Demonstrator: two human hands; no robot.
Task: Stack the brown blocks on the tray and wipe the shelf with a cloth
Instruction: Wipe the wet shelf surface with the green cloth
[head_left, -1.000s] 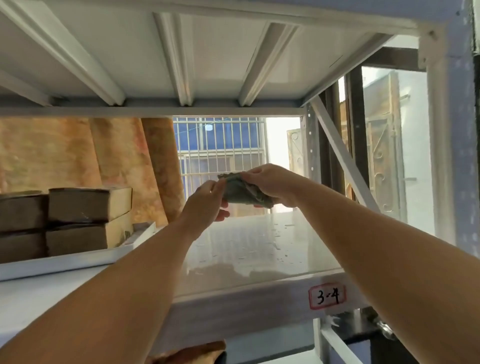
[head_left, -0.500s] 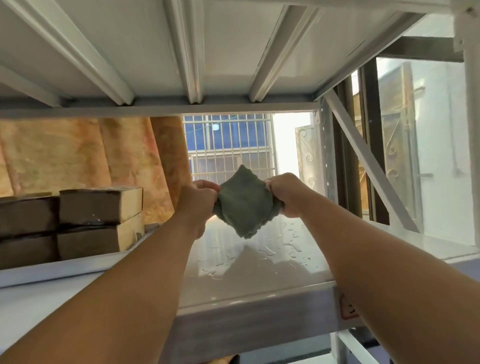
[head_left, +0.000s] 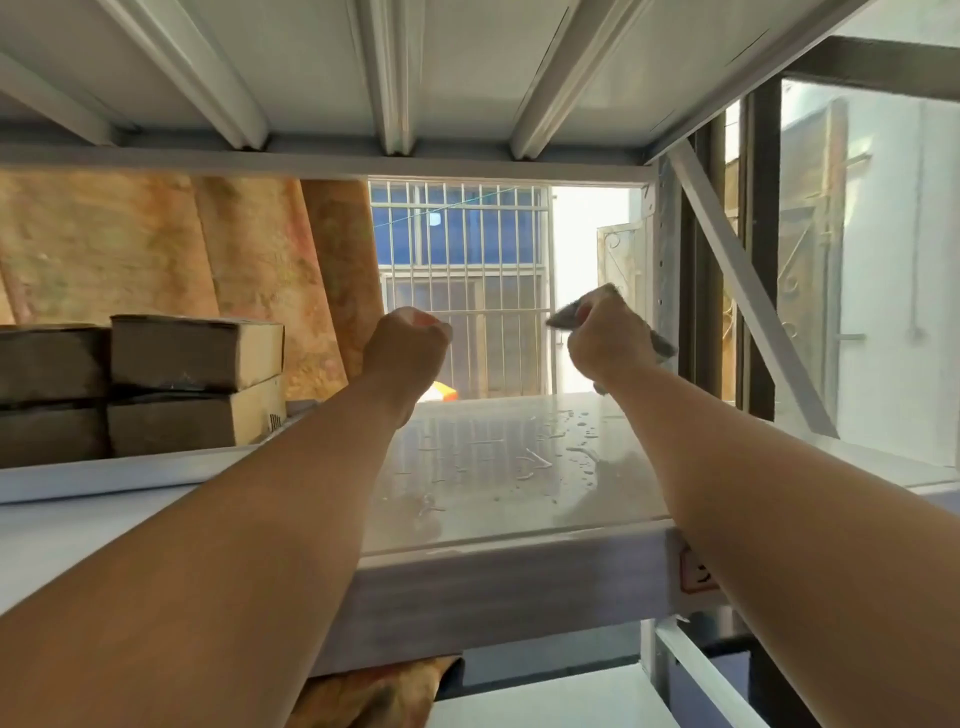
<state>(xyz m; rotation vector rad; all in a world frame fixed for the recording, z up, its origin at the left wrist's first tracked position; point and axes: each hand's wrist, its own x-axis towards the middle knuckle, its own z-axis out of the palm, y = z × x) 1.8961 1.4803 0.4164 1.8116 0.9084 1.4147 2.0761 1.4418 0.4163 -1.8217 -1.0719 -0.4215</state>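
Note:
Brown blocks (head_left: 192, 353) sit stacked two high on a white tray (head_left: 104, 473) at the left of the shelf. The white shelf (head_left: 498, 467) is wet, with water drops and streaks on its right half. My right hand (head_left: 610, 340) is raised above the shelf's far right part and is closed around a grey-green cloth (head_left: 566, 314), whose ends stick out on both sides of the fist. My left hand (head_left: 408, 345) is a closed fist with nothing in it, held level with the right hand and well apart from it.
The upper shelf's underside with ribs (head_left: 389, 78) hangs low overhead. A diagonal brace (head_left: 748, 291) and upright posts stand at the right. Patterned orange boards (head_left: 156, 249) lean behind the blocks. A barred window (head_left: 462, 270) is beyond. A red label (head_left: 696, 571) marks the shelf's front edge.
My left hand has let go of the cloth and closed into a fist. My right hand has pulled the cloth away to the right, bunched in its grip.

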